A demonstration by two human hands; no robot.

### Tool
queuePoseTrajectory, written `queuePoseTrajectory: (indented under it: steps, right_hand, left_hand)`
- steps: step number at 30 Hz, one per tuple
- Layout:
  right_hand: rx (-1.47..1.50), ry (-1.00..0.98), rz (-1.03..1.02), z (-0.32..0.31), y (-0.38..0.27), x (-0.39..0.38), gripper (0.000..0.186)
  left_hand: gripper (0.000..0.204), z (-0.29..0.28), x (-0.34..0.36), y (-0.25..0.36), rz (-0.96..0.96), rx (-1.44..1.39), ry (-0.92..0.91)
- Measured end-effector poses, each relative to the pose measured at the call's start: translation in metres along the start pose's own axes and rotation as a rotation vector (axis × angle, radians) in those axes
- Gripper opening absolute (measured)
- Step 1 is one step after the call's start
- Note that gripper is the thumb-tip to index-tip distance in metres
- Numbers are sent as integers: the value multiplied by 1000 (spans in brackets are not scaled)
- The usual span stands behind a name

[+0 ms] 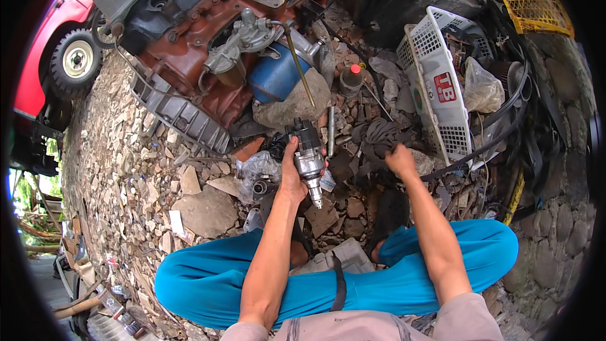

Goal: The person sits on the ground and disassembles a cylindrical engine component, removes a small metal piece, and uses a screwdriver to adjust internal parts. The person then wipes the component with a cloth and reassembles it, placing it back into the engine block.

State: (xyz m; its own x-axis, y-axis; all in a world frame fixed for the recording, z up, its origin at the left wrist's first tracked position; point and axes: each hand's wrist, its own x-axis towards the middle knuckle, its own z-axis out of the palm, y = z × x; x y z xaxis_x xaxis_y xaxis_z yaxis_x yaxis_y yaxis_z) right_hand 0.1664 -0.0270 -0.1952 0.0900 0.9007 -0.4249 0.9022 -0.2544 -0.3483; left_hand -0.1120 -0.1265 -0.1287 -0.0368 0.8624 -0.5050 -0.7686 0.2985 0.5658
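Your left hand is closed around the grey metal distributor with a black cap, held upright, shaft tip pointing down toward your lap. Your right hand lies well to its right, reaching into dark scraps; I cannot tell its grip.

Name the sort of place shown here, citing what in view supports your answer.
Probably an outdoor vehicle repair yard: a rusty engine block on stony ground, a parked red car, and an engine part in the left hand.
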Motion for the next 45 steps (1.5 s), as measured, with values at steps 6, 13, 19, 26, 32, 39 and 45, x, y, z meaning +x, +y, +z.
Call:
queuePoseTrajectory:
  steps: [6, 13, 19, 26, 32, 39, 45]
  right_hand:
    - [38, 1, -735, 68, 4, -7, 28]
    - [-320, -1, -282, 73, -21, 14, 19]
    - [-269, 33, -236, 75, -19, 33, 22]
    - [-195, -10, -133, 102, -24, 23, 24]
    - [-103, -198, -147, 61, -25, 26, 35]
    - [398, -229, -209, -71, -59, 37, 26]
    - [-239, -172, -682, -162, -71, -3, 23]
  left_hand:
    - [57, 12, 4, -9, -74, 5, 29]
    - [62, 4, 15, -14, -122, 30, 41]
    - [64, 7, 27, -13, -122, 62, 52]
    - [66, 35, 41, -12, -193, 40, -43]
    - [69, 87, 43, -2, -165, -51, -260]
    - [70, 134, 27, 25, -134, -95, -406]
    - [67, 150, 2, 42, -106, -100, -435]
